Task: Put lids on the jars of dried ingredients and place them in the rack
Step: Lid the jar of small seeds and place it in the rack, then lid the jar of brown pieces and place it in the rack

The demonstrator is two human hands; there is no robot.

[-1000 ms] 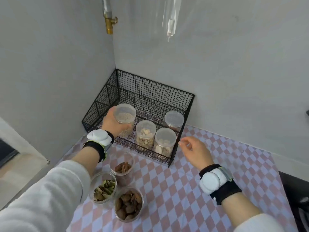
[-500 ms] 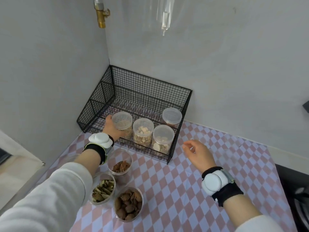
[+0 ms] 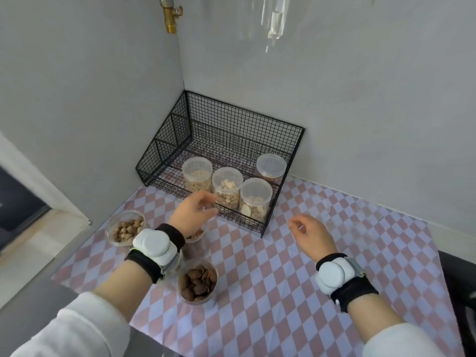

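Note:
A black wire rack (image 3: 164,150) stands in the wall corner. Inside it are several clear lidded jars: a grain jar (image 3: 197,173) at the left, a jar of pale pieces (image 3: 227,186), a jar of white slices (image 3: 255,199) and one at the back right (image 3: 271,167). My left hand (image 3: 193,215) hovers empty just in front of the rack, fingers apart. My right hand (image 3: 313,234) is loosely curled over the cloth, holding nothing. Lidless jars stand near my left wrist: round nuts (image 3: 126,229), dark brown pieces (image 3: 197,280), and one (image 3: 197,238) mostly hidden under my hand.
A pink and white checked cloth (image 3: 283,292) covers the table. Grey walls close in behind and to the left. A brass fitting (image 3: 171,15) and a clear hanging object (image 3: 273,21) are overhead. The table's left edge (image 3: 85,256) lies close to the lidless jars.
My left hand set the grain jar in the rack's left front spot, let go and drew back toward me. My right hand stayed hovering over the cloth.

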